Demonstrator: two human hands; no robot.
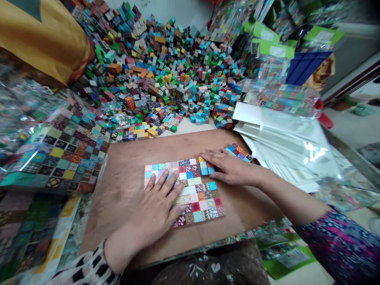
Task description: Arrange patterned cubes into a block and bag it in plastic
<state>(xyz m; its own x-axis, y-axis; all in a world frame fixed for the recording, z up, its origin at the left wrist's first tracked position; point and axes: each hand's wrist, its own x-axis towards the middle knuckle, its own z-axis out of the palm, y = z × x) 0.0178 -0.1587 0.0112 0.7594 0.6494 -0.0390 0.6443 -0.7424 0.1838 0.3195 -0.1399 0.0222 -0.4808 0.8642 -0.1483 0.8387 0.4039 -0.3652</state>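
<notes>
A flat layer of small patterned cubes (194, 190) lies on a brown wooden board (124, 190). My left hand (162, 198) rests palm down on the left part of the layer, fingers spread, hiding some cubes. At the layer's upper right, my right hand (227, 166) lies over a small group of blue and orange cubes (204, 167), its fingers stretched out and partly covering them. Beyond that hand, another short block of cubes (238, 152) sits near the board's right edge.
Behind the board spreads a large heap of loose colored cubes (178, 83). Plastic-wrapped cube blocks (68, 146) stand at the left. White sheets in clear plastic (285, 138) lie at the right, below bagged cubes with green labels (276, 49) and a blue bin (307, 67).
</notes>
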